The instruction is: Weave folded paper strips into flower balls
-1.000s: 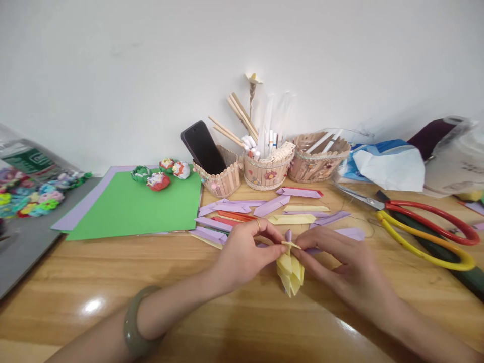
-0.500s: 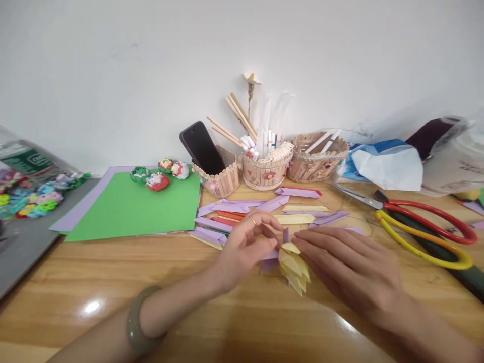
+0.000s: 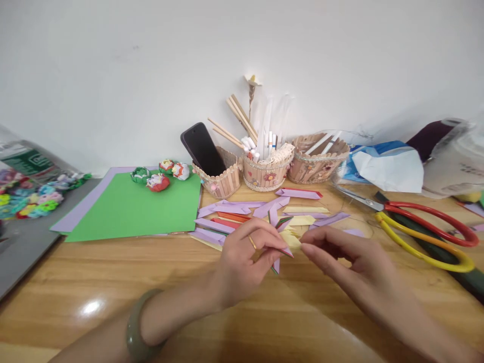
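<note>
Over the front of the table, my left hand, with a ring and a bangle on that arm, pinches a folded paper flower. The flower has pale yellow petals and pointed purple strips with green and red edges sticking out around it. From the other side my right hand has its thumb and forefinger closed at the tip of a yellow petal. My fingers hide part of the flower. Just behind it lie folded paper strips in purple, yellow and red.
Green paper lies at left, bearing several small paper balls. Stick-sided baskets stand by the wall, one holding a phone. Scissors with red and yellow handles lie at right, near a tissue pack. A grey board edges the left.
The paper flower has been turned, so its yellow petals now face up and right and the purple points show. My right hand has gone from lying alongside it to pinching a petal tip.
</note>
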`<state>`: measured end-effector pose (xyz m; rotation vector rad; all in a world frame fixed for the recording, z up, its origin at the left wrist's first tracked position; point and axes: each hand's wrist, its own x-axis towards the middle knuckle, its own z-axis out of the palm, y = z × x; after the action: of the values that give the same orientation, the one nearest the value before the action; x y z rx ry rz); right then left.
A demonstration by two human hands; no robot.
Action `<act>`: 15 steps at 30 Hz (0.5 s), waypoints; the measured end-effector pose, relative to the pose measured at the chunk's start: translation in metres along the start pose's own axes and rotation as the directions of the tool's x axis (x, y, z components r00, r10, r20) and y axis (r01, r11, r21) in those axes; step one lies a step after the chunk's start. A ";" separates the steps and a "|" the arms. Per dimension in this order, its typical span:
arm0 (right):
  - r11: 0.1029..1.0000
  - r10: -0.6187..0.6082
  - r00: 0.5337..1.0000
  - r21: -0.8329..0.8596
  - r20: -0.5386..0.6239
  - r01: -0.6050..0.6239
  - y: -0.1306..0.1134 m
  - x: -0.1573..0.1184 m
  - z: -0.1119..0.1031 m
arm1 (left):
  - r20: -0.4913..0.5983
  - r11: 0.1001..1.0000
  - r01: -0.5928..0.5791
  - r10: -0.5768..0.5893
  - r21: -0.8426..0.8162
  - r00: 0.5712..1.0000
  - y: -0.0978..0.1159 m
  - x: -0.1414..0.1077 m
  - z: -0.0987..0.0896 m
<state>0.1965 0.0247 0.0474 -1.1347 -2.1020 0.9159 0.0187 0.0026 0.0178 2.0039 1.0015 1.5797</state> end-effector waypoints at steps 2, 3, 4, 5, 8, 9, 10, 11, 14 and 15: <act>0.993 0.075 0.995 0.081 0.066 -0.080 -0.001 0.002 0.002 | 0.021 0.999 -0.041 0.040 0.033 0.999 0.000 0.000 0.000; 0.988 0.098 0.992 0.111 0.076 -0.106 -0.001 0.003 0.003 | 0.019 0.999 -0.039 0.039 0.032 0.999 -0.001 -0.001 0.001; 0.983 0.118 0.990 0.133 0.077 -0.128 -0.001 0.004 0.003 | 0.010 0.999 -0.027 0.027 0.023 1.000 -0.001 -0.001 0.001; 0.978 0.135 0.988 0.148 0.073 -0.145 -0.001 0.005 0.004 | -0.002 1.000 -0.006 0.006 0.011 1.000 -0.002 -0.002 0.002; 0.968 0.170 0.985 0.179 0.043 -0.175 0.001 0.006 0.004 | -0.033 0.997 0.063 -0.064 -0.034 0.997 -0.005 -0.004 0.005; 0.965 0.180 0.983 0.186 0.035 -0.183 0.001 0.006 0.003 | -0.031 0.995 0.088 -0.090 -0.053 0.996 -0.006 -0.005 0.005; 0.963 0.186 0.982 0.193 0.028 -0.188 0.002 0.006 0.003 | -0.025 0.991 0.110 -0.112 -0.073 0.993 -0.007 -0.006 0.006; 0.962 0.191 0.981 0.197 0.020 -0.192 0.002 0.006 0.003 | -0.017 0.987 0.131 -0.133 -0.093 0.991 -0.008 -0.007 0.006; 0.959 0.209 0.978 0.190 0.024 -0.210 0.002 0.006 0.003 | 0.002 0.975 0.185 -0.186 -0.127 0.983 -0.010 -0.009 0.006; 0.959 0.210 0.977 0.190 0.028 -0.212 0.002 0.007 0.003 | 0.006 0.970 0.202 -0.203 -0.134 0.979 -0.011 -0.010 0.006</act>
<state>0.1920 0.0307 0.0445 -1.2704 -1.8753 1.1958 0.0205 0.0034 0.0021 1.7475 1.0388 1.5042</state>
